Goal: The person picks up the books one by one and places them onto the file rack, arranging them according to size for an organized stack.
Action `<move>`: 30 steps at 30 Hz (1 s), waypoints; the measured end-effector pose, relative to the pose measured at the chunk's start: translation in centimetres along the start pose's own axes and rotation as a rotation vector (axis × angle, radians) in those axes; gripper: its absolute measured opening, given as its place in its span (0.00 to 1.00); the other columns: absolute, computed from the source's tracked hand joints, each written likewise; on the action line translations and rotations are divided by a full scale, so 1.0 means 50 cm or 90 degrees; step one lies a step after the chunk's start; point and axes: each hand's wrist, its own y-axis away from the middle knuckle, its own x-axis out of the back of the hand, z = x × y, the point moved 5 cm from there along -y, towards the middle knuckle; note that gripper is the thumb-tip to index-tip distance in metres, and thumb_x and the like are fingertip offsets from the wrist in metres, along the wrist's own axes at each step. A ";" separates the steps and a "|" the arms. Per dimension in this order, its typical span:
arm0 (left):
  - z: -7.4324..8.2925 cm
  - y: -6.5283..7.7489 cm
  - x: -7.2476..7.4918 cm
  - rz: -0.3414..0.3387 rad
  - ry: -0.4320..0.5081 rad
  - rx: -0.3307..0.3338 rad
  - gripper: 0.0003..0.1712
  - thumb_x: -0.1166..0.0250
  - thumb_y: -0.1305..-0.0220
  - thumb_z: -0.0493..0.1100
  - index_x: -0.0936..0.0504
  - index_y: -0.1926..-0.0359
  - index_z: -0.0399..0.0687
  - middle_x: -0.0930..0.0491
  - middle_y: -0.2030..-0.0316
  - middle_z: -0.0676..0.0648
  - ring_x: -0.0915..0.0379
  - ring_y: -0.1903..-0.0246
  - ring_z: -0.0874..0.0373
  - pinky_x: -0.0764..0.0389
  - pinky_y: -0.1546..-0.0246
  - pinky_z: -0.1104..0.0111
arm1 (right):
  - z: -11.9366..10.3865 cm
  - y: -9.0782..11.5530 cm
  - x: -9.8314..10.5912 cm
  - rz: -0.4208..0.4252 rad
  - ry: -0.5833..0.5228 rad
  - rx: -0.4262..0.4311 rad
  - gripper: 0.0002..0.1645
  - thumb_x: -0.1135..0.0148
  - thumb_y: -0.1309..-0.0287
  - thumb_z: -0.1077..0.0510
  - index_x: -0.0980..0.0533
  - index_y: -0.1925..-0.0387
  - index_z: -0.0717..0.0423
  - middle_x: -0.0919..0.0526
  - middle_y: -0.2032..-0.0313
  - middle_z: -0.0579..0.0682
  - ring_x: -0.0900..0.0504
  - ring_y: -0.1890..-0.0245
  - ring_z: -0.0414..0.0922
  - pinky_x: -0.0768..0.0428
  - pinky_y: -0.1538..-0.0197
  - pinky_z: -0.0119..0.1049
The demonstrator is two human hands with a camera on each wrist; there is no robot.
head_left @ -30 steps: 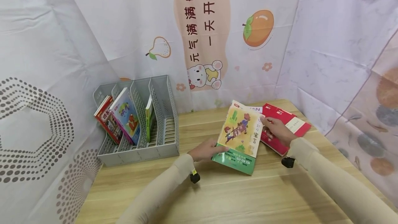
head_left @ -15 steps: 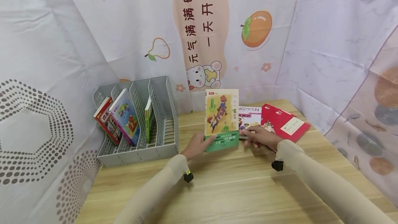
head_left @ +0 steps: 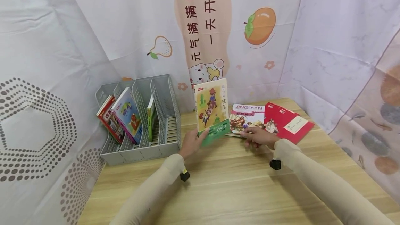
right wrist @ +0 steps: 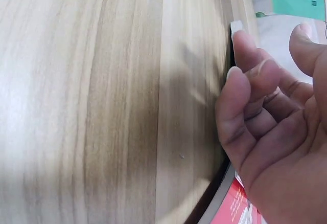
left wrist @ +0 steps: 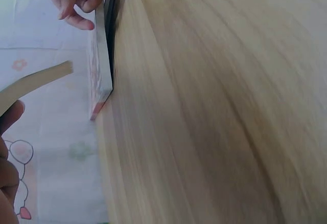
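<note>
My left hand (head_left: 189, 144) grips a yellow paperback book (head_left: 210, 105) by its lower left edge. The cover has a green band at the bottom, and the book stands tilted up above the table. In the left wrist view, the thumb and fingers (left wrist: 9, 175) lie on either side of this thin book. My right hand (head_left: 258, 137) is at the lower right corner of a white book (head_left: 247, 115) with a colourful picture, lying on the table. In the right wrist view its fingers (right wrist: 235, 98) are loosely bent, with the thumb apart from them.
Red books (head_left: 293, 124) lie overlapping right of the white one. A grey slotted file rack (head_left: 140, 153) stands at the left, holding a red book (head_left: 110, 121), a fox-cover book (head_left: 128, 115) and a thin green book (head_left: 151, 119). Printed cloth (head_left: 265, 68) hangs behind the wooden table (head_left: 225, 186).
The yellow book has gone from both hands to the left hand alone, rising and moving left. My right hand has let go of it and moved left and down to the white book, now uncovered.
</note>
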 end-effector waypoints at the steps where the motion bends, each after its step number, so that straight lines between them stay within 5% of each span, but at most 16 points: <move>1: -0.001 0.001 0.006 0.012 -0.007 -0.003 0.34 0.46 0.23 0.65 0.16 0.43 0.40 0.12 0.62 0.47 0.26 0.75 0.63 0.23 0.72 0.67 | -0.003 -0.001 -0.003 -0.004 0.004 0.006 0.28 0.46 0.22 0.44 0.26 0.41 0.65 0.16 0.67 0.60 0.30 0.78 0.44 0.28 0.73 0.36; 11: -0.002 0.019 0.067 0.131 -0.039 -0.068 0.27 0.42 0.22 0.57 0.13 0.52 0.35 0.12 0.67 0.43 0.22 0.76 0.62 0.20 0.75 0.66 | -0.016 -0.023 -0.028 -0.017 0.012 0.002 0.26 0.51 0.20 0.47 0.26 0.41 0.66 0.16 0.69 0.58 0.29 0.78 0.43 0.28 0.73 0.36; 20: -0.017 0.040 0.117 0.230 -0.118 -0.065 0.26 0.40 0.23 0.55 0.13 0.61 0.34 0.16 0.75 0.44 0.26 0.81 0.60 0.24 0.80 0.65 | -0.029 -0.034 -0.063 -0.030 0.038 0.020 0.30 0.51 0.20 0.43 0.23 0.40 0.65 0.25 0.77 0.52 0.38 0.82 0.43 0.32 0.75 0.38; 26: -0.019 0.049 0.153 0.275 -0.154 -0.120 0.22 0.39 0.23 0.49 0.13 0.60 0.31 0.14 0.74 0.40 0.20 0.81 0.55 0.20 0.81 0.62 | -0.041 -0.047 -0.085 -0.038 0.027 0.034 0.32 0.51 0.20 0.42 0.24 0.38 0.66 0.21 0.74 0.55 0.36 0.82 0.42 0.31 0.75 0.37; 30: -0.030 0.057 0.175 0.288 -0.177 -0.100 0.25 0.41 0.22 0.51 0.14 0.60 0.31 0.14 0.73 0.39 0.20 0.79 0.53 0.20 0.80 0.59 | -0.047 -0.059 -0.109 -0.049 0.023 0.051 0.30 0.50 0.20 0.43 0.24 0.39 0.66 0.19 0.72 0.57 0.31 0.80 0.42 0.30 0.74 0.36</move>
